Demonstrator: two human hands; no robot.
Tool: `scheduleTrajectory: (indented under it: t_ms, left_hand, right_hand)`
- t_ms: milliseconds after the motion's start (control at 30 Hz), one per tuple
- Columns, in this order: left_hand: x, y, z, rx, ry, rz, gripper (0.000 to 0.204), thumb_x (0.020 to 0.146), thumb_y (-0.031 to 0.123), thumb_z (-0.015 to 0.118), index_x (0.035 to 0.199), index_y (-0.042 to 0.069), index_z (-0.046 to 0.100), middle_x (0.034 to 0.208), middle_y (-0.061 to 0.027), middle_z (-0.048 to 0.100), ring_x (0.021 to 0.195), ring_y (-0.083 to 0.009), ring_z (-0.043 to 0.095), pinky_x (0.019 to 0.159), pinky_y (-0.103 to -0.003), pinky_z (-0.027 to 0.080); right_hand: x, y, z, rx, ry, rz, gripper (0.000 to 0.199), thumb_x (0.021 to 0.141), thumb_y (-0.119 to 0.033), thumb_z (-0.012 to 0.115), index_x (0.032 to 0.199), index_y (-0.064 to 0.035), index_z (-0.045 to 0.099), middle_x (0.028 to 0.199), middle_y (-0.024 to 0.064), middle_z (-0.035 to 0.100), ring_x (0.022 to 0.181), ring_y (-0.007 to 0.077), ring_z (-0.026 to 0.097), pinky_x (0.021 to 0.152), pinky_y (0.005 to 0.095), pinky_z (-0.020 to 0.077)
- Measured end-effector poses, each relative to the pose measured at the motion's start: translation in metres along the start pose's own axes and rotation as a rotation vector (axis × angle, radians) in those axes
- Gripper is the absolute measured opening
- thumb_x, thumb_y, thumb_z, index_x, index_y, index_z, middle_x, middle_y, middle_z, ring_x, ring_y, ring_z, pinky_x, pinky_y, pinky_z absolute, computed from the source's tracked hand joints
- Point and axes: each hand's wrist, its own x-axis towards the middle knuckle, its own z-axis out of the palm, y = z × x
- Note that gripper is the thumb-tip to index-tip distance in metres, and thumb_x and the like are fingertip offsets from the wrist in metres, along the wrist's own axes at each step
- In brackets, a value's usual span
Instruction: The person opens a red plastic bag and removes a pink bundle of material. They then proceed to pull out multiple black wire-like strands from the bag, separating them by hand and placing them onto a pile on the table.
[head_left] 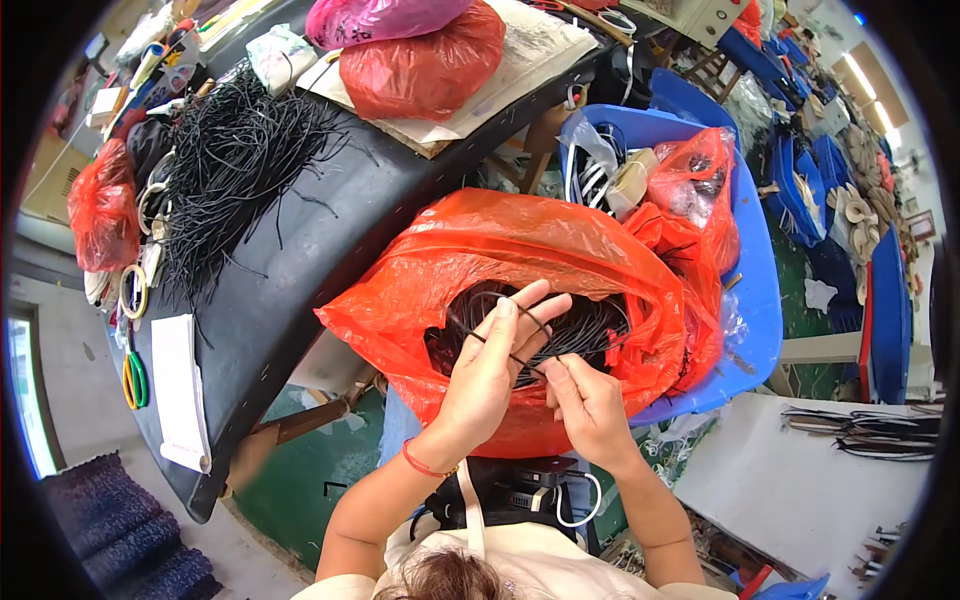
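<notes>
"Black table (pixel 310 215) beside you, red bag (pixel 490 235) ahead. Any writing?"

"White pad (pixel 182 385): marks too small to read."

"Your hands?"

"Over the bag: left hand (pixel 485 375), fingers extended, grip unclear; right hand (pixel 585 400) pinching the black cord (pixel 528 366)."

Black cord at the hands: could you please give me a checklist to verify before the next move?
1. Right hand grips the black cord: ok, pinched near the thumb.
2. Left hand supports the cord: ok, it crosses the extended fingers.
3. Red bag open: ok, dark cords visible inside.
4. Held cord free of tangles: cannot tell, it blends with those behind.
5. Scissors away from both hands: ok, at the black table's left edge.
</notes>
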Motion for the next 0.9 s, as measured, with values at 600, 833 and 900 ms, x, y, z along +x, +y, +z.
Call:
scheduleTrajectory:
  t_ms: [600, 833, 900]
  left_hand:
    - [-0.020, 0.031, -0.025, -0.299, 0.238, 0.067, 0.032, 0.099, 0.035, 0.038, 0.080, 0.012, 0.048, 0.059, 0.0077, 0.026, 0.049, -0.0034, 0.023, 0.039, -0.019, 0.019]
    - [-0.050, 0.067, -0.014, -0.193, 0.250, 0.213, 0.032, 0.101, 0.032, 0.036, 0.090, 0.008, 0.055, 0.054, 0.0085, 0.022, 0.042, -0.0014, 0.015, 0.035, -0.019, 0.014]
    - [-0.051, 0.069, -0.025, -0.225, 0.192, 0.191, 0.033, 0.101, 0.031, 0.035, 0.093, 0.006, 0.056, 0.052, 0.0087, 0.022, 0.041, -0.0018, 0.015, 0.035, -0.019, 0.015]
  right_hand:
    - [-0.019, 0.015, -0.017, -0.444, -0.266, -0.378, 0.013, 0.086, -0.005, 0.054, 0.096, 0.0029, 0.058, 0.084, 0.0151, 0.057, 0.076, 0.0291, 0.058, 0.066, 0.0391, 0.0486]
    - [0.036, 0.040, -0.012, -0.686, -0.019, -0.359, 0.018, 0.079, -0.015, 0.066, 0.092, -0.0025, 0.066, 0.085, 0.0131, 0.060, 0.078, 0.0291, 0.057, 0.069, 0.0375, 0.0472]
    - [0.043, 0.057, -0.004, -0.870, -0.348, -0.165, 0.019, 0.079, -0.018, 0.065, 0.091, -0.0031, 0.067, 0.088, 0.0124, 0.061, 0.079, 0.0297, 0.058, 0.071, 0.0373, 0.0475]
